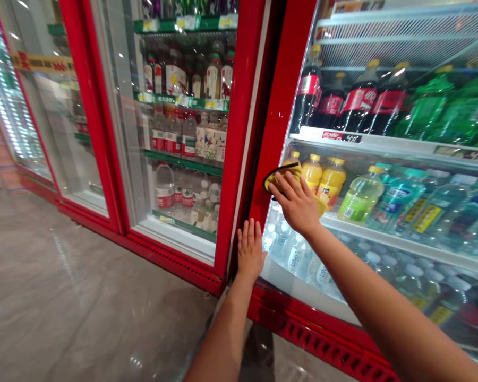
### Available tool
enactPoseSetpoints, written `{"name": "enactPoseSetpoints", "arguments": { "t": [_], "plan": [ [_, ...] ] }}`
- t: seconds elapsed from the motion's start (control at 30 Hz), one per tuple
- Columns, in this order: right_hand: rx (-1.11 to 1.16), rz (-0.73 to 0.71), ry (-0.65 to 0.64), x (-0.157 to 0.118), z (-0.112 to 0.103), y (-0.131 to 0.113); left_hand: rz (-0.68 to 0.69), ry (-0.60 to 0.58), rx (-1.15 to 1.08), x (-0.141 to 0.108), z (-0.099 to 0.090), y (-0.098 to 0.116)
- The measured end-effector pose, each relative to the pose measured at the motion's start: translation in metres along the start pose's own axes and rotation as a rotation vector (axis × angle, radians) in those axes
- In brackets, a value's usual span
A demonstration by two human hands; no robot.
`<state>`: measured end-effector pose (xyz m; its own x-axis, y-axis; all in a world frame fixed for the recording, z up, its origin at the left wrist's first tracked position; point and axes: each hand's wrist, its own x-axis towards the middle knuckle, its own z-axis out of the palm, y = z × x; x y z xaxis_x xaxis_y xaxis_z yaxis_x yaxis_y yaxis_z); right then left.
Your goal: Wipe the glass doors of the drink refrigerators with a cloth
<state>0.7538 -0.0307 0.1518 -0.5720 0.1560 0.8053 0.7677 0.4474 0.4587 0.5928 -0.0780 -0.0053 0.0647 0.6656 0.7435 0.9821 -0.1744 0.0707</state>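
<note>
My right hand presses a yellow cloth with a black edge against the glass door of the right-hand fridge, near its red frame. The cloth bunches above and beside the fingers; part of it is hidden under the palm. Lower and to the left, my left hand rests flat on the same door's red frame, fingers stretched upward and holding nothing. Behind the glass near the cloth stand yellow juice bottles.
Left of this fridge is another red-framed fridge with shelves of bottles. Cola bottles and water bottles show behind the right door. Below runs a red vented base. A shiny grey floor spreads at the lower left.
</note>
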Motion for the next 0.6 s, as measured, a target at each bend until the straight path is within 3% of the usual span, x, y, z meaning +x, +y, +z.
{"name": "enactPoseSetpoints", "arguments": {
  "t": [0.07, 0.17, 0.6],
  "plan": [
    [0.019, -0.02, 0.011, 0.019, 0.005, 0.0, 0.024, -0.004, -0.004, -0.002, 0.003, -0.002],
    [0.061, -0.097, -0.05, 0.022, 0.014, -0.007, 0.037, -0.016, 0.001, -0.007, 0.008, -0.005],
    [0.185, -0.278, -0.167, -0.062, 0.045, -0.065, -0.01, -0.088, -0.007, -0.055, 0.033, -0.015]
  ]
}}
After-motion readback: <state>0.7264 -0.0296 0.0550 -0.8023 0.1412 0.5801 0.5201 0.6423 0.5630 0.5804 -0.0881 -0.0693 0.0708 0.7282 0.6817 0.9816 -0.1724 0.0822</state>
